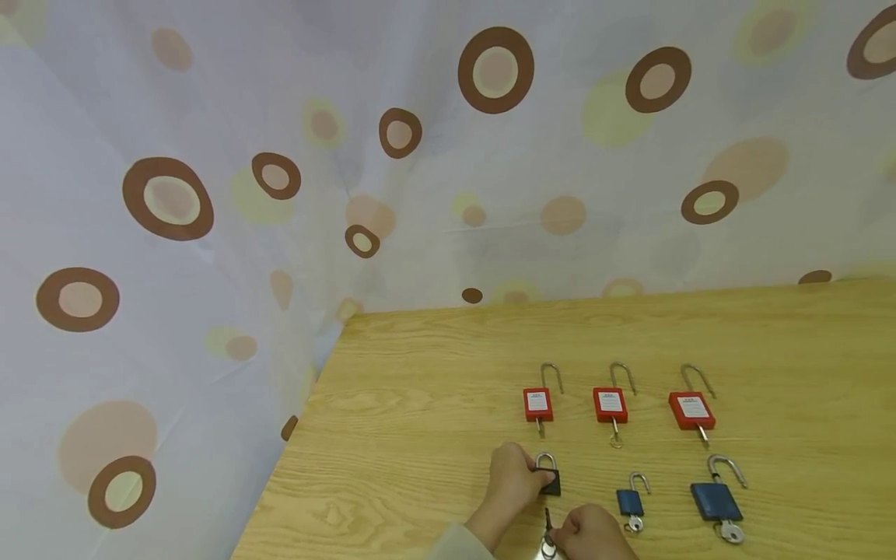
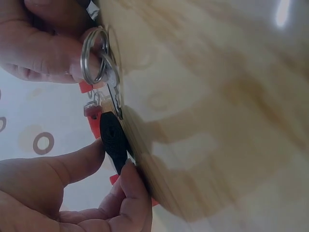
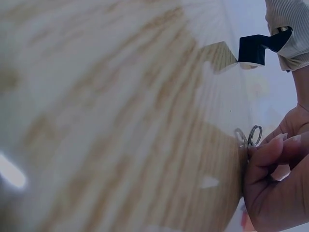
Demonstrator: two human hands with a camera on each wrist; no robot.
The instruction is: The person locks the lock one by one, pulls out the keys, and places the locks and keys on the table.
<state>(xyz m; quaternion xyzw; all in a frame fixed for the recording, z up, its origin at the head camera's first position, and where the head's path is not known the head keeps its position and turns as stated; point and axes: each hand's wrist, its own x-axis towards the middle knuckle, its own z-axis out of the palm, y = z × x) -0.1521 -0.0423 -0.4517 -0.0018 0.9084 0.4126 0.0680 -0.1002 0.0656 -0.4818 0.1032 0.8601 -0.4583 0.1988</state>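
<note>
My left hand (image 1: 513, 478) pinches a small black padlock (image 1: 551, 484) by its sides between thumb and fingers; its steel shackle points away from me and looks closed. In the left wrist view the lock's black underside (image 2: 112, 137) faces the camera. Just below the lock, my right hand (image 1: 591, 533) pinches a key (image 1: 548, 519) with a split ring (image 2: 94, 55) hanging from it. The key's tip points at the padlock's bottom, a short gap away. In the right wrist view, curled fingers (image 3: 270, 169) hide most of the key, with the ring (image 3: 255, 135) showing beside them.
Three red padlocks (image 1: 610, 404) with open shackles and keys lie in a row behind my hands. Two blue padlocks (image 1: 715, 502), also open with keys in, lie to the right. A spotted curtain (image 1: 420, 179) borders the wooden table (image 1: 406, 389) at the back and left.
</note>
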